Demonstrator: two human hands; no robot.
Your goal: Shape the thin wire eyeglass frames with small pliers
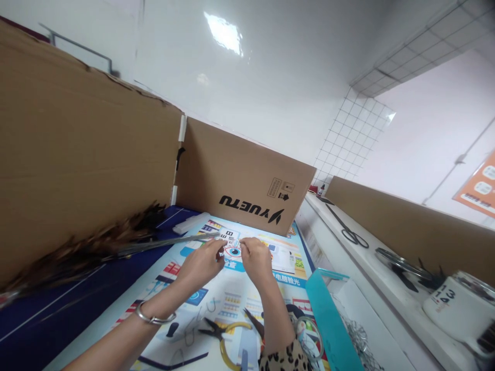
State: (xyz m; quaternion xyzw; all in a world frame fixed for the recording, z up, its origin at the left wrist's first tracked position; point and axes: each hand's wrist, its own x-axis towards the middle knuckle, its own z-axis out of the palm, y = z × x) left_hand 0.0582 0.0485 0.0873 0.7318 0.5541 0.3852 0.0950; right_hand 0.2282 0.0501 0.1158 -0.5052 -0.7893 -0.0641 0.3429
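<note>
The left hand (207, 257) and right hand (255, 257) curl close together, any grip unclear. Work seems unfinished: loose wire hooks (211, 305) lie near the pliers (219, 333).

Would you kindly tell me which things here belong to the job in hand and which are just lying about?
Seemingly part of the job:
left hand and right hand, close together
yellow-handled pliers
wire pieces in the teal-sided box

Apparently just lying about:
scissors on the ledge
white mug
brown feathers
</note>
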